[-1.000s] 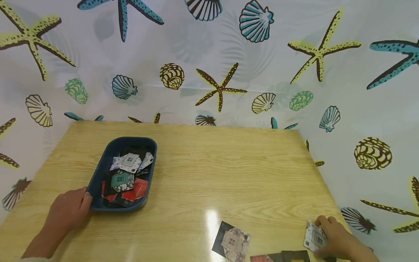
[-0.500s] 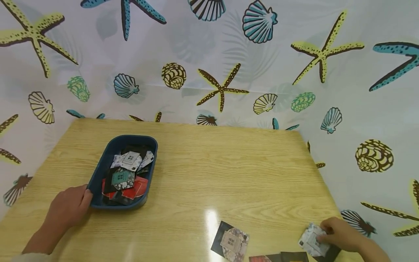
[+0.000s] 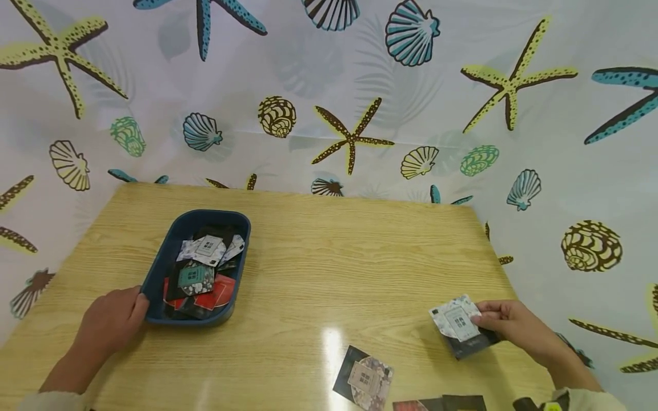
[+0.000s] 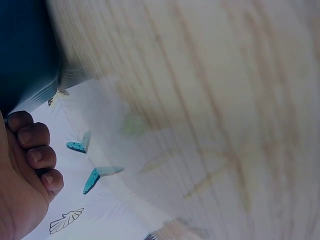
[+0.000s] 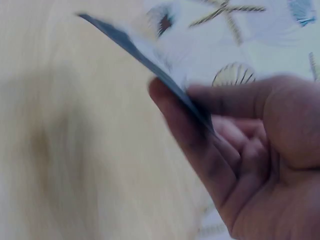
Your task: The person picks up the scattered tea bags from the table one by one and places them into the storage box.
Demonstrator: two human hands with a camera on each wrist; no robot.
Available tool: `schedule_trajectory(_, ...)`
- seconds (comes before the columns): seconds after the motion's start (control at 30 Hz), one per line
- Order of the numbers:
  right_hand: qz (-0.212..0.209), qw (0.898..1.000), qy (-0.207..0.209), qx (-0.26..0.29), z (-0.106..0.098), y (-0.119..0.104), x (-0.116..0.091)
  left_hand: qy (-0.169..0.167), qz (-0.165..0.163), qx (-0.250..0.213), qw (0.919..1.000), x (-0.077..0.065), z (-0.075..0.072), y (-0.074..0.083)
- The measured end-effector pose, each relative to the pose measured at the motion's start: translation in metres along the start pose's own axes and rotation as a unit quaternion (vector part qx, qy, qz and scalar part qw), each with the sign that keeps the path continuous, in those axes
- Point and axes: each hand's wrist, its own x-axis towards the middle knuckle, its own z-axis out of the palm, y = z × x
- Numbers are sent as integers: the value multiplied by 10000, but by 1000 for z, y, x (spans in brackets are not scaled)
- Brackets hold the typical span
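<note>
My left hand (image 3: 115, 319) grips the near left corner of a dark blue plastic bin (image 3: 244, 268). In the left wrist view its fingers (image 4: 40, 156) are curled beside the bin's wall. Several flat square sachets, white, black, green and red, lie overlapping in the bin. At the right, my right hand (image 3: 519, 328) pinches a white-and-black square sachet (image 3: 457, 325) between thumb and fingers, raised over the table. The right wrist view shows that sachet (image 5: 132, 47) tilted and nearly edge-on.
A black-and-floral sachet (image 3: 364, 378) lies flat near the table's front. Beside it, a red-and-black sachet (image 3: 418, 405) and a black one (image 3: 464, 402) are cut off by the frame. A shell-and-starfish patterned cloth (image 3: 329, 74) surrounds the wooden table (image 3: 334, 257).
My right hand has picked the white-and-black sachet off the table and carried it up and to the left. The left hand stays on the bin.
</note>
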Motion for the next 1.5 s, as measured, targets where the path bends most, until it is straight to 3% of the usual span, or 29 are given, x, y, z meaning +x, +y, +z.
schedule_trajectory(0.17,-25,9962,452,739,27,-31,27,-149,-6,-17,9999,1,5,1)
schedule_trajectory(0.37,-670,9941,257,814,54,-69,60,-364,-94,2,9993,-3,9,3)
schedule_trajectory(0.53,-893,9919,130,889,67,-96,81,-345,-100,62,9993,-3,6,4)
schedule_trajectory(0.83,-984,9828,-195,1549,97,-134,113,-336,-88,41,9994,-4,6,2)
schedule_trajectory(1.1,-705,9895,-139,1252,123,-164,136,-300,-93,73,9995,-4,4,2)
schedule_trajectory(1.27,-646,9909,-144,1170,154,-184,152,-274,-63,106,9995,-2,1,2)
schedule_trajectory(1.5,-674,9847,-596,1494,222,-221,175,-143,-38,54,9999,-2,-2,2)
